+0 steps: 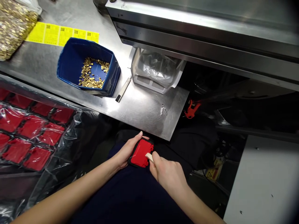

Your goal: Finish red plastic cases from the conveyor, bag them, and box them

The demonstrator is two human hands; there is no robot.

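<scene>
A red plastic part with a black rim (141, 152) is gripped at its left edge by my left hand (128, 151), just below the metal table's front corner. My right hand (168, 170) is closed around a small cream-coloured handled tool (149, 156), whose visible end lies over the part's right edge. The tool's working tip is too small to make out. Above, on the table, lies another slim white-handled tool (123, 89) with a dark end.
On the metal table (140, 109) stand a blue bin (67, 70) of small brass pieces and a grey bin (154, 87) holding clear plastic bags. A bag of brass pieces (16, 28) lies far left. Red parts (31, 126) fill a plastic-lined tray. A machine edge (198, 43) overhangs the table.
</scene>
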